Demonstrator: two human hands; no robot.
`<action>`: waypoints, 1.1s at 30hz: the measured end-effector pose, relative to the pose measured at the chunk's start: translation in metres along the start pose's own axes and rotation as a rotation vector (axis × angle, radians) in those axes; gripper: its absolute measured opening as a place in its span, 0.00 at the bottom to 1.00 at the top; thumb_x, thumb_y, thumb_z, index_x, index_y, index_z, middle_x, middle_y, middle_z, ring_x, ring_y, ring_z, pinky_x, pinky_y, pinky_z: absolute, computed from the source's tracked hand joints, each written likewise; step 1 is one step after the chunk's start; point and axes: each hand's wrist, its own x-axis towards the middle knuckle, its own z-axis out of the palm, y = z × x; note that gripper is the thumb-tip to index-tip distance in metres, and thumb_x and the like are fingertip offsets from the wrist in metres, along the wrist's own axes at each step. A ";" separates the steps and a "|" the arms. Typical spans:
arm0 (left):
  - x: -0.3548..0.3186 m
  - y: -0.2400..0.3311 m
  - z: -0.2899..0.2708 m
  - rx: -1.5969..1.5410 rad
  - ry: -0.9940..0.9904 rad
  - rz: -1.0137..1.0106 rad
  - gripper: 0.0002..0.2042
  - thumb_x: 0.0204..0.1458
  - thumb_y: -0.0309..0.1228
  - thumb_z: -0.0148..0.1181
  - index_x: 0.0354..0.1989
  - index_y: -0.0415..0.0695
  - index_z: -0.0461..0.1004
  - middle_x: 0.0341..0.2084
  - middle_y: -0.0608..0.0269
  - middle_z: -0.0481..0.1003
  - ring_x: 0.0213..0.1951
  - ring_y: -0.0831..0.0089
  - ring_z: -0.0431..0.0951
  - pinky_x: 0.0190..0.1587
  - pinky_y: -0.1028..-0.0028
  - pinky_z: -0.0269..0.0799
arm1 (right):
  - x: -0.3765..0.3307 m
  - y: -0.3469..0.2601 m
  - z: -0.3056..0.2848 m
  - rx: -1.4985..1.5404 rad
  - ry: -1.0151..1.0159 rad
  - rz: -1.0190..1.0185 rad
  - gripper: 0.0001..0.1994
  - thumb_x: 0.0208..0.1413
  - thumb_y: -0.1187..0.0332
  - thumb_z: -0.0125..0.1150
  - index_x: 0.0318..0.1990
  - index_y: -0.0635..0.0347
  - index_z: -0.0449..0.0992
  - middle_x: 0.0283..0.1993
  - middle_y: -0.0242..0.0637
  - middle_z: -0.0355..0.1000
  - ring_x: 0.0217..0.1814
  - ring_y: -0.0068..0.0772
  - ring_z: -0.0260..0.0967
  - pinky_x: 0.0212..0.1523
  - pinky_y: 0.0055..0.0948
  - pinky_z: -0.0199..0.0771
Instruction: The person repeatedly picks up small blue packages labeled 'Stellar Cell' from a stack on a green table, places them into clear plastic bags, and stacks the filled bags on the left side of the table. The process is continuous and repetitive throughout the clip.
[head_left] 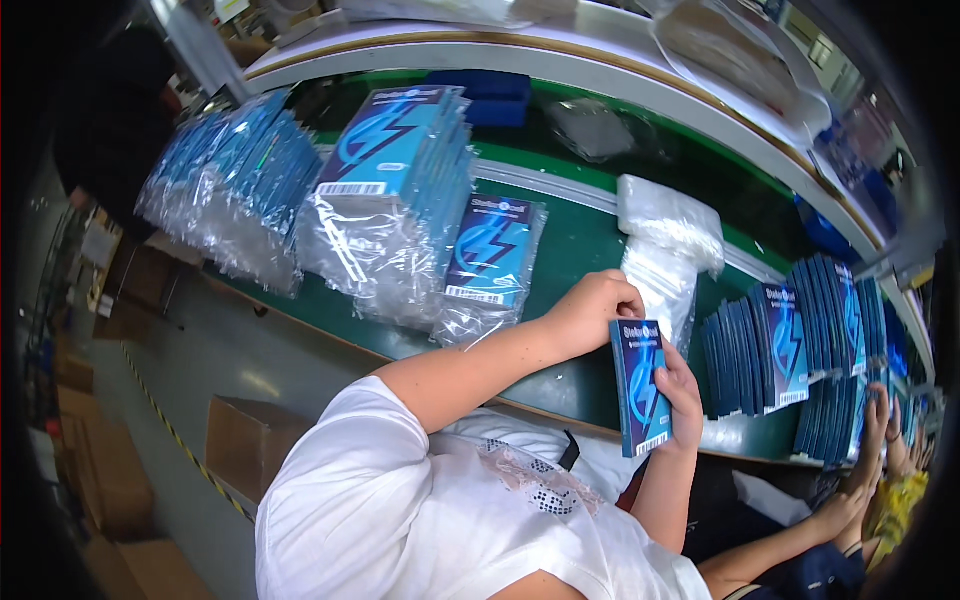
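My right hand (682, 395) holds a thin blue battery box (638, 385) upright, with its printed front turned up and the thumb along its right edge. Just above the top of that box, my left hand (603, 310) has its fingers curled in. They lie by the near edge of a stack of clear plastic bags (662, 275); whatever they pinch is hidden. One bagged blue box (490, 250) lies flat on the green bench, left of my left hand. Beyond it stands a tall pile of bagged boxes (385, 145).
Another heap of bagged boxes (235, 165) sits at the far left. Unbagged boxes (755, 345) stand in rows on the right, near a co-worker's hands (850, 500). A raised shelf edge (560, 50) runs along the back. Cardboard cartons (245, 445) stand on the floor.
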 end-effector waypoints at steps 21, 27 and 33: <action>-0.033 0.031 0.001 0.216 -0.069 0.118 0.12 0.49 0.18 0.56 0.43 0.39 0.73 0.28 0.60 0.70 0.30 0.75 0.75 0.33 0.78 0.71 | -0.011 0.015 0.015 -0.046 0.450 -0.133 0.14 0.52 0.74 0.64 0.43 0.71 0.69 0.36 0.40 0.75 0.35 0.21 0.72 0.36 0.20 0.73; -0.034 0.035 0.011 -0.681 0.130 -0.454 0.19 0.51 0.29 0.64 0.48 0.36 0.67 0.33 0.64 0.74 0.35 0.79 0.74 0.39 0.79 0.71 | -0.018 0.014 0.033 -0.100 0.372 -0.205 0.06 0.50 0.73 0.66 0.30 0.65 0.74 0.27 0.32 0.74 0.27 0.14 0.68 0.28 0.15 0.67; -0.033 0.040 -0.007 -1.044 0.199 -0.517 0.14 0.51 0.21 0.55 0.48 0.35 0.69 0.42 0.58 0.75 0.43 0.71 0.76 0.48 0.72 0.71 | -0.021 -0.013 0.041 -0.532 0.133 0.079 0.29 0.43 0.73 0.70 0.55 0.68 0.68 0.32 0.31 0.73 0.30 0.14 0.66 0.30 0.15 0.64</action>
